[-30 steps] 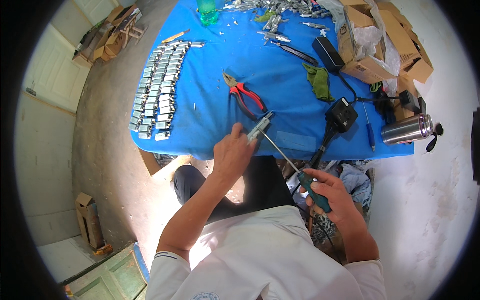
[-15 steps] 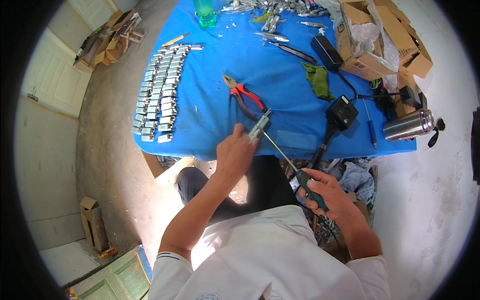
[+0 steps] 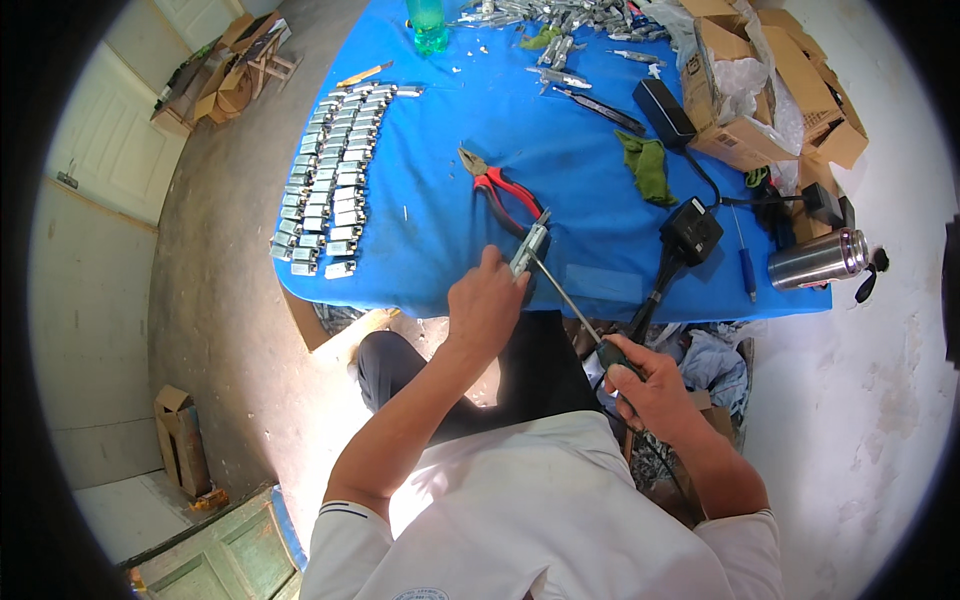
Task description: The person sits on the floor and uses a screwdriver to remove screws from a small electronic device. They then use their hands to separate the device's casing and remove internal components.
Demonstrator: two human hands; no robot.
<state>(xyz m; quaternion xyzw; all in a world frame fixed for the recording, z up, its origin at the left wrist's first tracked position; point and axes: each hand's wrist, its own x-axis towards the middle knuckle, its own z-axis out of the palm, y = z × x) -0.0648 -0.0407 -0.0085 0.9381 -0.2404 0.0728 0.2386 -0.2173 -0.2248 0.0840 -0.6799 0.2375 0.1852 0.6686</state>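
Observation:
My left hand (image 3: 487,308) grips a narrow grey metal part (image 3: 530,247) by its near end, just above the table's front edge. Closed round the green handle of a screwdriver (image 3: 611,354) is my right hand (image 3: 657,392). The screwdriver's thin shaft slants up and left, its tip at the side of the metal part; the exact contact is too small to make out. Red-handled pliers (image 3: 494,185) lie with their jaws apart just beyond the part, which overlaps one handle end in view.
Rows of small silver metal pieces (image 3: 335,180) cover the table's left side. Many grey parts (image 3: 560,15) are heaped at the back. To the right are a green cloth (image 3: 646,168), a black adapter (image 3: 691,232), a blue screwdriver (image 3: 747,270), a steel flask (image 3: 818,260) and cardboard boxes (image 3: 735,140).
My right hand's fingers have shifted round the screwdriver handle and now cover more of it. The metal part stays in my left hand, slightly turned. The whole view has shifted a little.

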